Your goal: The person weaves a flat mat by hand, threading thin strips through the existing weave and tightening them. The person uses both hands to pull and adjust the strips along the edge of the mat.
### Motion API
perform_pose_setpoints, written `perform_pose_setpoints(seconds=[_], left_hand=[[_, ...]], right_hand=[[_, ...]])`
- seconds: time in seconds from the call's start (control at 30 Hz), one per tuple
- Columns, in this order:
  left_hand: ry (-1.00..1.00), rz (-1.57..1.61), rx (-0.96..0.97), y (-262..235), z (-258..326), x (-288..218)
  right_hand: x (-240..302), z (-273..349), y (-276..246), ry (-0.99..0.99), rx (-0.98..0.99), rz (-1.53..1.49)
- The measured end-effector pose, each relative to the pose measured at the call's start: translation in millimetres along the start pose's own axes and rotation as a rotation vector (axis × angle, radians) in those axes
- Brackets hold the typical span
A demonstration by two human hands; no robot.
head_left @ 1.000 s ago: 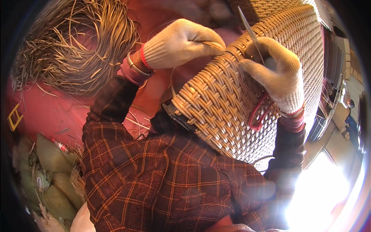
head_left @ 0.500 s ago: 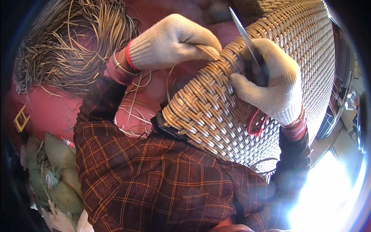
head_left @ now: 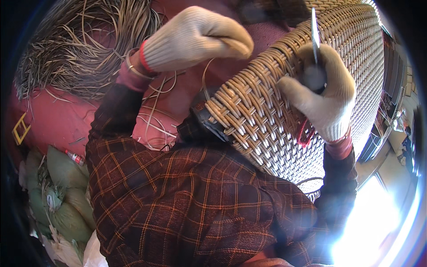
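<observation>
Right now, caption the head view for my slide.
Gloved right hand holds a pointed tool by tan wickerwork; gloved left hand is nearby.

Down there it's a reddish surface [head_left: 58, 120], can't tell if it's floor or a sheet. There's a big messy coil of tan-grey strips [head_left: 58, 66] on it, some loose pale strips [head_left: 153, 109] closer in, and a little yellow frame [head_left: 15, 137] far left.

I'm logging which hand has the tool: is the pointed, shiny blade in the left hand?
No, the blade juts up from the gloved right hand, well apart from the left hand.
</observation>
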State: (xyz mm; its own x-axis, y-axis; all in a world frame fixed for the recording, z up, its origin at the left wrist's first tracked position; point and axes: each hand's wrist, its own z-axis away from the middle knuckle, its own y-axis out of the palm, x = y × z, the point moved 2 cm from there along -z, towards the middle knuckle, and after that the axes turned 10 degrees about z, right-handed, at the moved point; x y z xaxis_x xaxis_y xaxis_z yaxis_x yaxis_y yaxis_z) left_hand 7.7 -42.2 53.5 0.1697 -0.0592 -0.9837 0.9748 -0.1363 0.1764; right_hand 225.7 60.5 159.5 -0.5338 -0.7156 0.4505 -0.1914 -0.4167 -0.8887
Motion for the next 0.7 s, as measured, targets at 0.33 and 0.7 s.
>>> perform_pose_setpoints(seconds=[0.33,0.7], left_hand=[[-0.034,0.252,0.041,10.7,21.6,15.4],[0.073,-0.033,0.021,1.7,37.5,3.5]], right_hand=[[4.3,1.3,13.9,-0.065,-0.048,0.040],[14.8,8.7,13.1,-0.055,-0.141,0.104]])
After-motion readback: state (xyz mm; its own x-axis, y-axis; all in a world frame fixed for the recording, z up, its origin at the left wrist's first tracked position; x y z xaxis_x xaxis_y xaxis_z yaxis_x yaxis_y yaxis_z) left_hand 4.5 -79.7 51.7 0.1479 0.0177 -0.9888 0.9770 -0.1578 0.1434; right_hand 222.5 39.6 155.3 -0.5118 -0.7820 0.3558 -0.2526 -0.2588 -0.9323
